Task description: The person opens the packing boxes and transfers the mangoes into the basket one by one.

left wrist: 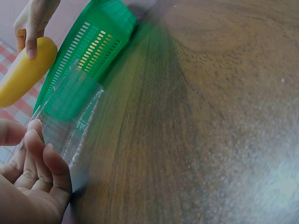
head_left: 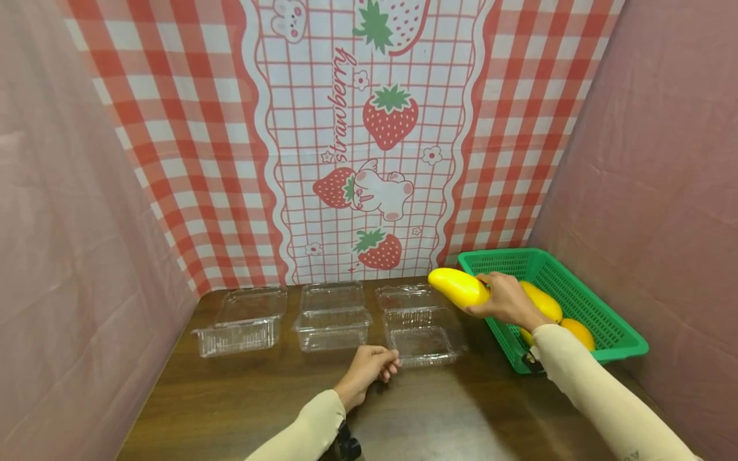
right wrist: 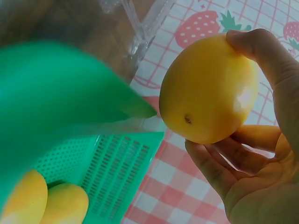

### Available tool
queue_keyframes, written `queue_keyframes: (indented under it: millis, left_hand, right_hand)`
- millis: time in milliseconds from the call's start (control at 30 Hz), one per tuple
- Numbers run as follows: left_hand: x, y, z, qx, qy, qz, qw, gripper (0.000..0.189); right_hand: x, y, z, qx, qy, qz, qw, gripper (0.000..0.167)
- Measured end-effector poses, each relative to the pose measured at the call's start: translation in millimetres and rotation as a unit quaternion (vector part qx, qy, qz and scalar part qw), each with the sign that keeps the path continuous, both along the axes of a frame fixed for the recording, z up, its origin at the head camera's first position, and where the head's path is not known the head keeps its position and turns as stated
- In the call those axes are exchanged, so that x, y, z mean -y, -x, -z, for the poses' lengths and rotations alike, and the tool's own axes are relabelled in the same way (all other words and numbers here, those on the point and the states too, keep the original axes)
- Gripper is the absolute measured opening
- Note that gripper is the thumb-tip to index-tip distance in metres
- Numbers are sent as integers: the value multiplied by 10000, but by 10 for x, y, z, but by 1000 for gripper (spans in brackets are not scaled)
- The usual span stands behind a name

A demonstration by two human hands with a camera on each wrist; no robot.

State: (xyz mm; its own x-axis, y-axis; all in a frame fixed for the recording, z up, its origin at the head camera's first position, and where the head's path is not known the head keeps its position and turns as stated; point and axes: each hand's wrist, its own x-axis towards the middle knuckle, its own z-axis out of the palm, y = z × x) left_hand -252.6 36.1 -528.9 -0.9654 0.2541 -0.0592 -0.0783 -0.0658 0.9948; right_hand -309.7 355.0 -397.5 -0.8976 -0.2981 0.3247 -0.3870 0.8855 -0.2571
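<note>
My right hand (head_left: pixel 507 299) grips a yellow mango (head_left: pixel 458 287) above the table, beside the left wall of a green basket (head_left: pixel 619 342). In the right wrist view the thumb lies on one side of the mango (right wrist: pixel 205 93) and the fingers on the other; its stem end faces the camera. An open clear plastic container (head_left: pixel 423 360) stands below and left of the mango, lid folded back. My left hand (head_left: pixel 369 370) pinches this container's near left corner between thumb and fingers. In the left wrist view the container (left wrist: pixel 70 116) shows just beyond the fingertips (left wrist: pixel 35 126).
More yellow mangoes (head_left: pixel 542 301) lie in the basket, partly behind my right arm. Two more clear containers with lids open, one in the middle (head_left: pixel 333 339) and one at the left (head_left: pixel 237 339), line the table (head_left: pixel 259 397). A checked strawberry-print cloth (head_left: pixel 392 192) hangs behind.
</note>
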Motion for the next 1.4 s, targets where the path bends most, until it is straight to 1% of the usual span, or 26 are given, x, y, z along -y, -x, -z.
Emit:
queue_keyframes:
  millis: [100,467,633,833,1033,1133,1267,1400]
  left_hand:
    - [-2,1,-1,13,-20,-8,10000,27]
    - [3,-9,-5,29,0,0,10000,26]
    - [10,-6,8,23,20,-21,10000,26]
    - [8,-5,-2,57,-26,-7,10000,27]
    - [3,-7,-6,41,-99,-1,9999,25]
    - [1,-14,-9,3,-82,-10,10000,25]
    - [1,-19,-10,6,-90,18,10000,26]
    - [1,-18,-9,13,-96,26,9999,26]
  right_hand:
    - [-32,-2,-28,12,77,70,9999,65]
    - [-185,4,-91,97,169,264,9995,73]
    - [-252,16,-100,282,290,416,9983,78]
    - [-344,28,-122,464,481,578,9961,67]
    - [-468,66,-97,390,439,708,9958,61]
    - [-539,82,-75,391,421,770,9954,62]
    - [-635,94,-41,507,372,908,9939,63]
    - [-719,105,-22,635,379,965,9926,61]
